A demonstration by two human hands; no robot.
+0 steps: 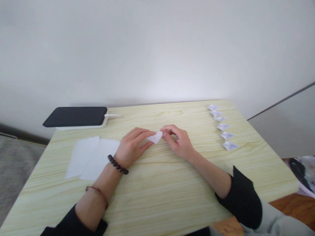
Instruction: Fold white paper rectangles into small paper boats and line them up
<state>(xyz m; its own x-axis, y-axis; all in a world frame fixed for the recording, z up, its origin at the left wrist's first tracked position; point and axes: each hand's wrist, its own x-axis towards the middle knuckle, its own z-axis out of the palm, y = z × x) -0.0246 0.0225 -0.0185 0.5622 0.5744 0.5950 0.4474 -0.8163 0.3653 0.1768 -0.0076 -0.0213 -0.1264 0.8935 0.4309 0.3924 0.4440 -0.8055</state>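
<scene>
A small piece of folded white paper [155,137] is held between my two hands over the middle of the table. My left hand [133,144] grips its left side, with the thumb below and the fingers above. The thumb and index finger of my right hand [178,141] pinch its right corner. The paper has a pointed lower edge and a visible crease; parts of it are hidden behind my fingers. Several folded white paper pieces [230,145] with pointed ends stand in a column at the right of the table.
Flat white paper sheets [83,155] lie overlapping left of my left hand. Behind them a black phone [76,116] rests on a white block, with a white cable [113,115] at its right end. The wooden table [157,196] meets a white wall [157,52] at the back.
</scene>
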